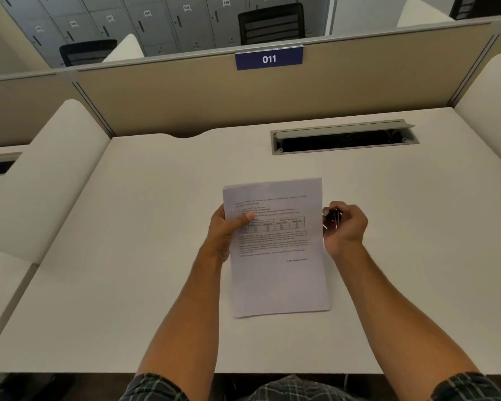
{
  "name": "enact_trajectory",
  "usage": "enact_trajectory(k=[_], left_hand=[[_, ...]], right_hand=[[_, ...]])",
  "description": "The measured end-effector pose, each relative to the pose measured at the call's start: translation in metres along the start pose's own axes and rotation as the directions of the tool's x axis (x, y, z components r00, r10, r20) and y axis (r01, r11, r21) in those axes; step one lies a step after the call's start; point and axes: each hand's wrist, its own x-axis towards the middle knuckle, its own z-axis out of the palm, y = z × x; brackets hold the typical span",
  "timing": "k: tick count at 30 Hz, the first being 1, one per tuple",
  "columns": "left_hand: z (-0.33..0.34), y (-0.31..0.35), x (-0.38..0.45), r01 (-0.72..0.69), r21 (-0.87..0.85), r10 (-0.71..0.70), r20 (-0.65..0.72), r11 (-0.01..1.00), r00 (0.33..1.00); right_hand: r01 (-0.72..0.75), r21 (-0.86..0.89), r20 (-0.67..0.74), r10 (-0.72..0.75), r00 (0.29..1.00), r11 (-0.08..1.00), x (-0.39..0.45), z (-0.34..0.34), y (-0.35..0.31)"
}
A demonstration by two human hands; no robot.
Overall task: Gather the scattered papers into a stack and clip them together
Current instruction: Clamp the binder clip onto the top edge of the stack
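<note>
The papers [278, 256] are gathered into one neat stack, and the left hand [223, 230] holds this stack at its left edge, in the upper half. The thumb lies on top of the first sheet, and the other fingers are curled under the stack, so the hand grips the papers. The top sheet shows printed text and a small table of rows and columns. The stack is over the middle of the white table [128, 270], in front of the person; whether its lower edge rests on the table or is lifted a little, I cannot tell.

The right hand [346, 224] is just beside the right edge of the stack, at about the same height as the left hand. Its fingers are curled around a small dark clip [333, 217] with thin metal arms — it looks like a binder clip, but it is blurred and partly hidden by the fingers. The clip is near the paper edge, and I cannot tell if it touches the papers.

At the far side of the table there is an open cable slot [344, 138] with a grey lid. Behind it stands a beige partition [185, 96] with a blue sign [269, 58] that reads 011. Beyond the partition there are grey lockers [162, 21] and a black chair [271, 23]. Both forearms are bare — the sleeves at the bottom are of a plaid cloth.
</note>
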Motion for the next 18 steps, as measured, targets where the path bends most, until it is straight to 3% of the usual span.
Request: enact_trajectory(k=[3,5,7,13,18], left_hand=[[0.006,0.014,-0.005,-0.076,-0.003,0.076,0.009,0.997,0.997],[0.010,0.022,-0.008,-0.118,0.010,0.118,0.008,0.993,0.993],[0.014,0.031,-0.013,-0.151,0.011,0.151,0.009,0.988,0.988],[0.019,0.039,-0.027,-0.259,0.080,0.257,0.034,0.962,0.966],[0.021,0.024,-0.035,-0.189,0.117,0.190,0.001,0.975,0.982]], right_hand=[[0.071,-0.183,0.091,-0.055,0.994,0.980,-0.014,0.020,-0.009],[0.182,-0.421,0.145,-0.133,0.981,0.889,-0.024,0.034,-0.014],[0.271,-0.514,0.140,-0.232,0.963,0.814,-0.032,0.045,-0.018],[0.423,-0.394,0.130,-0.406,0.904,0.816,-0.043,0.047,-0.017],[0.393,-0.483,0.100,-0.397,0.912,0.782,-0.039,0.037,-0.003]])
